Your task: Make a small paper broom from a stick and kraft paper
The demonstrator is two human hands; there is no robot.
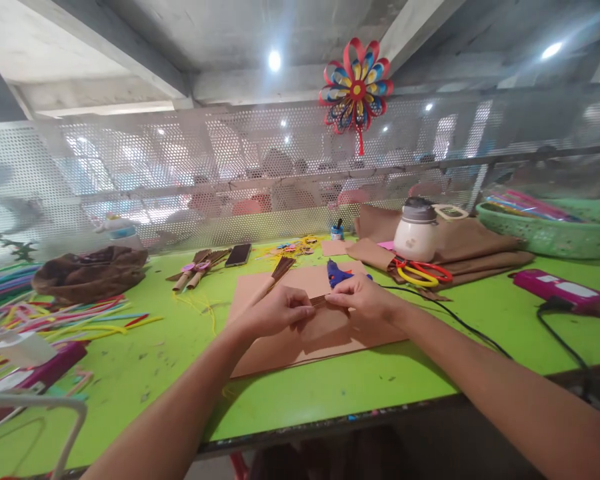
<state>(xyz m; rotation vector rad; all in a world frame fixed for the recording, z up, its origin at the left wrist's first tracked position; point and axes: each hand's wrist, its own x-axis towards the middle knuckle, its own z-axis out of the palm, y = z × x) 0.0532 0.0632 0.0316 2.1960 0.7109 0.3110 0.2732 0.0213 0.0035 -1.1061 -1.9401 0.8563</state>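
Observation:
My left hand (280,311) and my right hand (364,297) are both closed, pinching the two ends of a narrow brown paper strip (319,301) stretched between them. Below it lies a tan cardboard sheet (285,357). Just behind my right hand is a blue hot glue gun (336,274), partly covered by that hand. A rolled brown paper piece with a fringed end (280,269) rests on the cardboard beyond my left hand. Farther left are similar fringed rolls (195,270) with pink trim.
A black phone (239,255) lies at the back. To the right stand a white bottle (416,233), red and yellow scissors (420,273), folded brown paper (473,257), a green basket (550,230) and a magenta power strip (563,291). Coloured pipe cleaners (95,327) are at left.

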